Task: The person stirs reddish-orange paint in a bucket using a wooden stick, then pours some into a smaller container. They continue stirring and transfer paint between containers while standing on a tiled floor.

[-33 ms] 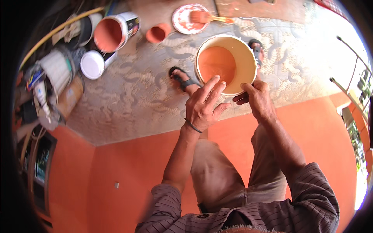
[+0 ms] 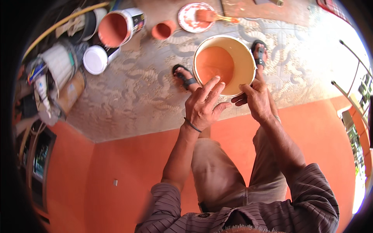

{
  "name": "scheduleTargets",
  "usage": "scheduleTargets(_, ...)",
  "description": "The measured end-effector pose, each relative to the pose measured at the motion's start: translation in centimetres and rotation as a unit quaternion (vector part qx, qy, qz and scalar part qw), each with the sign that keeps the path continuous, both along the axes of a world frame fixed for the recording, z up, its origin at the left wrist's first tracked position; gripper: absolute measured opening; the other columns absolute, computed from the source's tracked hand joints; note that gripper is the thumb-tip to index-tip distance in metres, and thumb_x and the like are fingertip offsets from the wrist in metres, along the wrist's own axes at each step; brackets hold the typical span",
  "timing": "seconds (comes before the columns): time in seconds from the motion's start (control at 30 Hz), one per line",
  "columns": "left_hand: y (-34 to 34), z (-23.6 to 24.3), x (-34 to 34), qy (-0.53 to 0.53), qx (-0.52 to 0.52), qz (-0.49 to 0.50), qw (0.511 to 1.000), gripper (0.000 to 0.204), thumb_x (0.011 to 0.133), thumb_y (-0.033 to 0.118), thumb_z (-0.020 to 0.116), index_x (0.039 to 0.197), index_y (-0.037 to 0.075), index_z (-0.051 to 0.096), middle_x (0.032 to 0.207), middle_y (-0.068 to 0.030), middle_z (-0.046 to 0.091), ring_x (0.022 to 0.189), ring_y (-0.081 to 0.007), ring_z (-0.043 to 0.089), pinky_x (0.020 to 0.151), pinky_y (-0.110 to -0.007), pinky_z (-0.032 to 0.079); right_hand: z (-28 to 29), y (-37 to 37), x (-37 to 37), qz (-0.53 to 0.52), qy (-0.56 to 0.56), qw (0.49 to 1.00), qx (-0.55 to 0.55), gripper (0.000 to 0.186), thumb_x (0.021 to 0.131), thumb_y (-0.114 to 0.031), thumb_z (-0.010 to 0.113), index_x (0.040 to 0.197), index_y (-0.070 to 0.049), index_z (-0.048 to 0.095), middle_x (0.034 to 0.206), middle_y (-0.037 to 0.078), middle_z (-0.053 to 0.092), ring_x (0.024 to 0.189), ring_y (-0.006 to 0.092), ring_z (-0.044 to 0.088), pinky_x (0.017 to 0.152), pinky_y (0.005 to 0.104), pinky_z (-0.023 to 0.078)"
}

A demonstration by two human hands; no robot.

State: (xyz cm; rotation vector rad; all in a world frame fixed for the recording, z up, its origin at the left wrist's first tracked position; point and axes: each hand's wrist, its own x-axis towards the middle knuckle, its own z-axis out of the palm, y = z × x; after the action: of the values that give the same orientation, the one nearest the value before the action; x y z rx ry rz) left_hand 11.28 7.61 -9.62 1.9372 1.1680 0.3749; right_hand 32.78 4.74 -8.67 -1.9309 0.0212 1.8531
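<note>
A cream bucket (image 2: 245, 58) with orange paint (image 2: 215, 64) pooled inside hangs in front of me, above my feet. My right hand (image 2: 255, 100) pinches its near right rim, thumb on the inner side and fingers curled outside. At the near left rim is my left hand (image 2: 204, 104), its fingers stretched out and thumb apart. Two of its fingertips reach over the rim in front of the paint; whether they touch the bucket I cannot tell. A dark band circles my left wrist.
Beyond the bucket lie a paint-smeared round lid (image 2: 186, 17) with a wide brush (image 2: 208, 16), and a small orange-coated pot (image 2: 162, 30). To the left are a tipped paint bucket (image 2: 114, 29), a white-lidded tub (image 2: 95, 60) and piled containers. An orange wall (image 2: 124, 163) stands behind me.
The view has shifted slightly, so the floor things sit a little farther right. The bucket has moved slightly left relative to my feet, while both hands keep nearly the same pose.
</note>
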Motion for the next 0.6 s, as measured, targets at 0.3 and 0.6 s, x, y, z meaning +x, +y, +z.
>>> scheduleTargets(0.3,2.4,2.6,-14.0,0.095,0.096,0.098,0.986,0.037,0.076,0.038,0.091,0.084,0.009,0.07,0.086,-0.0028,0.061,0.073,-0.0234,0.066,0.06,-0.038,0.054,-0.4,6.1,-14.9,0.12,0.077,0.987,0.08,0.03,0.1,-0.014,0.061,0.103,0.016,0.062,0.081,0.019,0.074,0.066,0.022,0.076,0.055,0.0299,0.062)
scheduleTargets(0.6,9.5,3.8,-22.7,0.186,0.081,0.118,0.972,0.04,0.08,0.042,0.087,0.078,0.01,0.064,0.081,-0.0063,0.058,0.068,-0.0297,0.065,0.058,-0.043,0.05,-1.8,6.1,-17.6,0.293,0.034,0.948,0.123,0.078,0.102,-0.051,0.067,0.146,0.011,0.051,0.088,0.017,0.074,0.077,0.0223,0.075,0.067,0.0353,0.057)
